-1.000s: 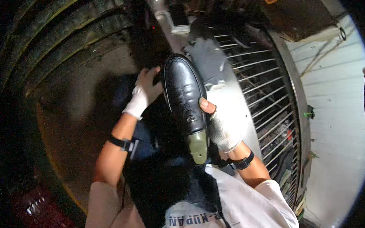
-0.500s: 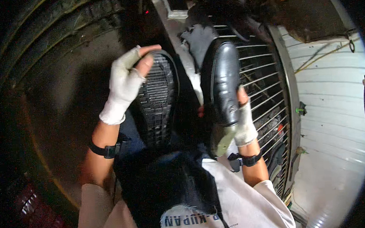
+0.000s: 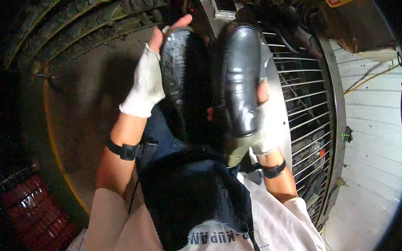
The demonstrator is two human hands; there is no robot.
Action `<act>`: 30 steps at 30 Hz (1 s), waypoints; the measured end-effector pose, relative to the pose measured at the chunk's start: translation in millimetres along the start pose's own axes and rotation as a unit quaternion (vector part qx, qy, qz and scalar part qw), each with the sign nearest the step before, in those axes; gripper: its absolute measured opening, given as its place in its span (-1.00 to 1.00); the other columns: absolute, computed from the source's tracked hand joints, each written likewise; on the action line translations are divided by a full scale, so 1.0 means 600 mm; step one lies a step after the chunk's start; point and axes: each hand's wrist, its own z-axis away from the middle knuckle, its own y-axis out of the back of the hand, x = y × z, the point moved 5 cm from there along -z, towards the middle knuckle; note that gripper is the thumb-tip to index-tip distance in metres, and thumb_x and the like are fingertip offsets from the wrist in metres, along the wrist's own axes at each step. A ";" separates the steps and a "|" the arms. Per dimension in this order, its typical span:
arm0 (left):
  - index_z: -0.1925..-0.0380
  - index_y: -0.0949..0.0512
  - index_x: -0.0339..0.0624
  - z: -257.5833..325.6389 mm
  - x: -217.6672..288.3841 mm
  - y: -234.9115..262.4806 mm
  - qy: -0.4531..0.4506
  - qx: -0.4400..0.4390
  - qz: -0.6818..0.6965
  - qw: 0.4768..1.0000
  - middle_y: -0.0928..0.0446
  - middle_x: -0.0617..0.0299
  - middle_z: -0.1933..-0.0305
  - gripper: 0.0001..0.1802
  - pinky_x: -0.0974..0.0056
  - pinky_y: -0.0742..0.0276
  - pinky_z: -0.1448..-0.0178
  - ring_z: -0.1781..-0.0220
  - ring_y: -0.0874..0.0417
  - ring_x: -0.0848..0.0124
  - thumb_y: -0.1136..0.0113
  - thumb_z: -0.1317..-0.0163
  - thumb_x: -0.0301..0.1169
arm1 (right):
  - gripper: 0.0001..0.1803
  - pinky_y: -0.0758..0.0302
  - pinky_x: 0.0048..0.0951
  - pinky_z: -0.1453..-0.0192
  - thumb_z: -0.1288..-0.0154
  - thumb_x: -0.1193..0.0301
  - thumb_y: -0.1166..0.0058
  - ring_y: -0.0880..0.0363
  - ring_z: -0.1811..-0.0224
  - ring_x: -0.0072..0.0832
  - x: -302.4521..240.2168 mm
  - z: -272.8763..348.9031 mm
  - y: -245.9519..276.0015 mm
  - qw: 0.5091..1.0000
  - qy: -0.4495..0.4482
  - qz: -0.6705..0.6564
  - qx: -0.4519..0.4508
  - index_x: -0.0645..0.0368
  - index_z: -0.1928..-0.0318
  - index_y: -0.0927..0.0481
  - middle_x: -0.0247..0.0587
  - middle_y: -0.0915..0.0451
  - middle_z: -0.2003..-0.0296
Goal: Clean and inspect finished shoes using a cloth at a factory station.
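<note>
My left hand [image 3: 146,85], in a white fingerless glove, grips a black shoe sole [image 3: 174,68] along its left edge, with fingers around the far end. The sole stands lengthwise, its ridged face partly lit and its right part in shadow. Close beside it on the right is a glossy black shoe [image 3: 241,73], toe pointing away from me. My right hand [image 3: 266,131], gloved the same way, holds the shoe from below near its heel, thumb on the right side. A pale green piece [image 3: 239,153] protrudes under the heel. Sole and shoe appear slightly apart.
On the right runs a metal rack of bars [image 3: 304,104], beside a white ribbed wall [image 3: 374,130]. Dark tread-like racks [image 3: 100,21] stand at the far left. Dark red ribbed items [image 3: 37,216] lie at the lower left. A black apron [image 3: 190,189] covers my lap.
Both hands have moved away from my body, carrying the sole and the shoe. The sole has tilted and come nearer the shoe. The surroundings have shifted right in the view.
</note>
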 end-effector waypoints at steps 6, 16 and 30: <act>-0.62 -0.17 -0.19 -0.005 -0.020 0.017 0.004 0.003 -0.064 0.998 -0.53 -0.16 -0.43 -0.12 0.03 -0.59 -0.43 -0.31 -0.67 0.14 0.24 -0.60 0.28 | -0.22 -0.71 -0.37 0.03 -0.44 -0.29 -0.15 -0.73 0.14 -0.48 0.079 -0.048 0.009 0.992 0.015 0.112 0.056 0.15 -0.27 -0.58 -0.31 -0.73 0.03; -0.63 -0.14 -0.22 -0.001 -0.018 -0.001 0.024 -0.033 -0.083 0.996 -0.46 -0.17 -0.49 -0.03 -0.01 -0.63 -0.39 -0.33 -0.66 0.11 0.25 -0.56 0.35 | -0.19 -0.71 -0.40 0.04 -0.43 -0.31 -0.14 -0.77 0.18 -0.47 0.057 -0.045 -0.015 0.976 0.071 0.203 0.043 0.27 -0.15 -0.67 -0.25 -0.78 0.10; -0.62 -0.11 -0.29 0.082 0.024 -0.010 -0.052 -0.026 -0.323 0.945 -0.45 0.08 -0.47 0.37 0.15 -0.29 -0.61 -0.46 -0.51 0.28 -0.73 0.06 0.05 | -0.38 -0.62 -0.49 0.22 -0.45 -0.16 -0.27 -0.68 0.31 -0.61 0.065 -0.044 -0.023 0.966 0.056 0.249 0.040 0.24 0.10 -0.72 -0.32 -0.76 0.25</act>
